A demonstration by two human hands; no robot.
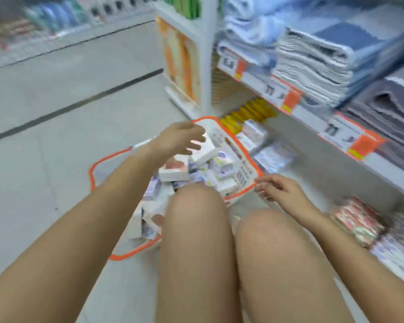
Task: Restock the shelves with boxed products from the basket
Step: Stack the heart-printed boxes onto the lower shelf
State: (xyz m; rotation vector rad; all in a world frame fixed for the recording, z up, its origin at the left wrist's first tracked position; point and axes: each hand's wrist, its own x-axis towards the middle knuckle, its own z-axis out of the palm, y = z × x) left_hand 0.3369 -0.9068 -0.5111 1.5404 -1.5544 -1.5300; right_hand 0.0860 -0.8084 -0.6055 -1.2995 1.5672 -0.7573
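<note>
Orange-rimmed white basket [240, 159] of small boxes [174, 171] sat on the floor; the left hand [180, 138] hovered spread-fingered above them, while the right hand [280, 190] pinched its rim.

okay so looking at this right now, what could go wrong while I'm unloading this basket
The boxes lie in a loose, tilted heap, so pulling one may topple others. Your right hand only touches the soft basket rim, which might sag. The left hand hovers open above the heap; the blurred view could spoil its aim.
</note>
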